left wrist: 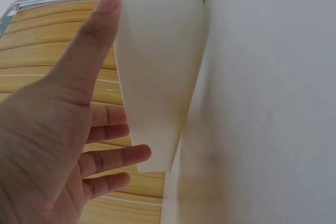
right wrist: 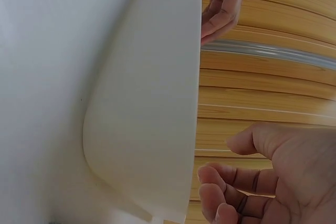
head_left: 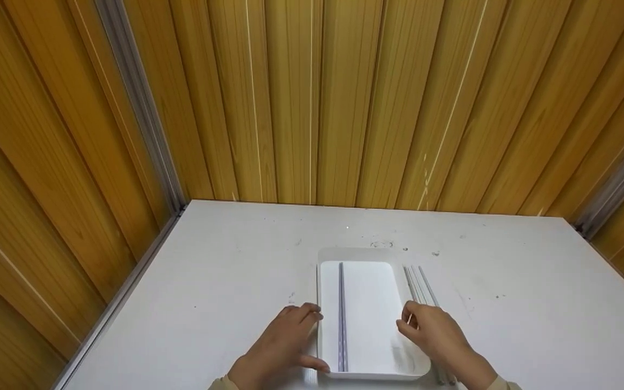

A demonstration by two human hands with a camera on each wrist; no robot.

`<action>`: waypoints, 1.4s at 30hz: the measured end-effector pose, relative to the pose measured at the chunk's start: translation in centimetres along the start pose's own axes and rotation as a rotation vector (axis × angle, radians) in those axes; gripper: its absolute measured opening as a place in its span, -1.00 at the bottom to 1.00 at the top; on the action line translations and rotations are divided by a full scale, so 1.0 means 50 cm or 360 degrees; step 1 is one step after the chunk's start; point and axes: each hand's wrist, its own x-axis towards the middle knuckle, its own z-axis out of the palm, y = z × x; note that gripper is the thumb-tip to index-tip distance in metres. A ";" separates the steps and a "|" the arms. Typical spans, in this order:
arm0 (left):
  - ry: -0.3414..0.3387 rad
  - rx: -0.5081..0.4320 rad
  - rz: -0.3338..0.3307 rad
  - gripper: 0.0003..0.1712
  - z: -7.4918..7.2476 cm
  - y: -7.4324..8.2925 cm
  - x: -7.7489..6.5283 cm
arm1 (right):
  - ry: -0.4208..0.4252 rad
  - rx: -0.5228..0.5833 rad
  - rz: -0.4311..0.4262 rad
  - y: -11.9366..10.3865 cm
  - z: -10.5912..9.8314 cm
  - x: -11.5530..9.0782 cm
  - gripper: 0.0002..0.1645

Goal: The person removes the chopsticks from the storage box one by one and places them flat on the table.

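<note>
A white rectangular tray [head_left: 371,309] lies lengthwise in the head view. In its left part rests a pair of slim purplish chopsticks [head_left: 343,319], close together. My left hand [head_left: 282,338] is at the tray's left side, thumb at the near corner and fingers spread along the rim; the left wrist view shows the thumb [left wrist: 92,40] at the tray's edge. Over the right rim hovers my right hand [head_left: 436,327], its fingers loosely bent. In the right wrist view a gap separates thumb and fingertips [right wrist: 210,195], with nothing held.
Several thin, pale chopsticks [head_left: 420,284] lie on the table just right of the tray, partly hidden under my right hand. The white tabletop [head_left: 225,271] has small dark marks. Wood-patterned walls [head_left: 344,108] stand behind and at both sides.
</note>
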 end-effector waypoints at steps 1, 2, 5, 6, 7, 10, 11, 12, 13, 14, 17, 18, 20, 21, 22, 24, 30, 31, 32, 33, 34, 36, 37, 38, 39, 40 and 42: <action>0.0005 0.0005 0.0004 -0.01 -0.001 0.000 0.000 | 0.0000 -0.0003 -0.0021 -0.001 0.002 0.000 -0.86; 0.0013 0.0007 0.0008 -0.01 -0.001 0.000 0.000 | -0.0002 -0.0001 -0.0034 -0.003 0.003 0.000 -0.86; 0.0015 0.0002 0.0002 -0.02 -0.001 0.001 0.000 | -0.0007 0.0002 -0.0071 -0.009 0.008 -0.001 -0.85; 0.0012 0.0005 0.0000 -0.02 -0.001 0.001 0.000 | -0.0008 0.0003 -0.0092 -0.010 0.010 -0.001 -0.86; 0.0009 0.0009 -0.0002 -0.01 -0.001 0.001 0.000 | -0.0012 0.0007 -0.0104 -0.012 0.012 -0.001 -0.86; -0.0025 0.0001 -0.0018 0.00 0.000 0.001 0.000 | -0.0021 0.0018 -0.0140 -0.016 0.017 -0.002 -0.86; -0.0038 0.0000 -0.0023 0.01 0.000 0.001 0.001 | -0.0023 0.0021 -0.0150 -0.017 0.018 -0.002 -0.86; -0.0049 -0.0001 -0.0027 0.01 0.000 0.001 0.001 | -0.0022 0.0022 -0.0158 -0.019 0.019 -0.001 -0.86; -0.0054 -0.0005 -0.0030 0.01 0.000 0.001 0.001 | -0.0021 0.0025 -0.0159 -0.021 0.020 -0.001 -0.86; -0.0057 -0.0010 -0.0032 0.01 0.000 0.001 0.001 | -0.0020 0.0027 -0.0161 -0.023 0.022 0.000 -0.86; -0.0046 -0.0008 -0.0031 0.01 0.000 0.001 0.001 | -0.0021 0.0020 -0.0160 -0.029 0.025 0.002 -0.87; -0.0038 -0.0003 -0.0027 0.01 0.000 0.000 0.001 | -0.0024 0.0016 -0.0159 -0.032 0.027 0.002 -0.87; -0.0019 0.0003 -0.0019 0.00 0.000 0.000 0.000 | -0.0028 0.0017 -0.0166 -0.036 0.029 0.004 -0.86; -0.0008 0.0007 -0.0015 -0.01 0.000 0.000 0.000 | -0.0032 0.0016 -0.0166 -0.038 0.031 0.004 -0.86; 0.0007 0.0011 -0.0005 -0.01 0.000 0.000 0.000 | -0.0035 0.0015 -0.0169 -0.040 0.033 0.005 -0.86; 0.0033 0.0014 0.0009 -0.02 0.000 0.000 -0.001 | -0.0035 0.0015 -0.0188 -0.043 0.036 0.005 -0.85; 0.0077 -0.0004 0.0020 -0.03 0.000 0.003 -0.001 | -0.0030 0.0044 -0.0247 -0.049 0.046 0.006 -0.85; 0.0080 -0.0005 0.0019 -0.03 0.000 0.003 -0.001 | -0.0033 0.0050 -0.0256 -0.050 0.048 0.006 -0.85; 0.0082 -0.0004 0.0016 -0.03 0.000 0.003 -0.001 | -0.0035 0.0054 -0.0268 -0.052 0.050 0.006 -0.85; 0.0078 -0.0006 0.0013 -0.03 0.001 0.003 -0.001 | -0.0038 0.0059 -0.0283 -0.053 0.053 0.006 -0.85; 0.0076 -0.0012 0.0009 -0.03 0.001 0.003 -0.001 | -0.0045 0.0063 -0.0296 -0.054 0.055 0.005 -0.85; 0.0072 -0.0023 0.0002 -0.02 0.002 0.003 -0.002 | -0.0065 0.0075 -0.0313 -0.057 0.060 0.005 -0.85; 0.0072 -0.0028 0.0001 -0.02 0.002 0.003 -0.002 | -0.0077 0.0081 -0.0321 -0.058 0.063 0.004 -0.85; 0.0069 -0.0035 -0.0003 -0.02 0.003 0.003 -0.002 | -0.0083 0.0086 -0.0325 -0.059 0.065 0.004 -0.85; 0.0070 -0.0041 -0.0004 -0.02 0.003 0.003 -0.002 | -0.0089 0.0091 -0.0327 -0.060 0.068 0.004 -0.85; 0.0077 -0.0040 0.0000 -0.02 0.004 0.003 -0.003 | -0.0094 0.0095 -0.0328 -0.061 0.070 0.004 -0.85; 0.0090 -0.0040 0.0003 -0.02 0.004 0.002 -0.003 | -0.0094 0.0101 -0.0336 -0.064 0.075 0.005 -0.85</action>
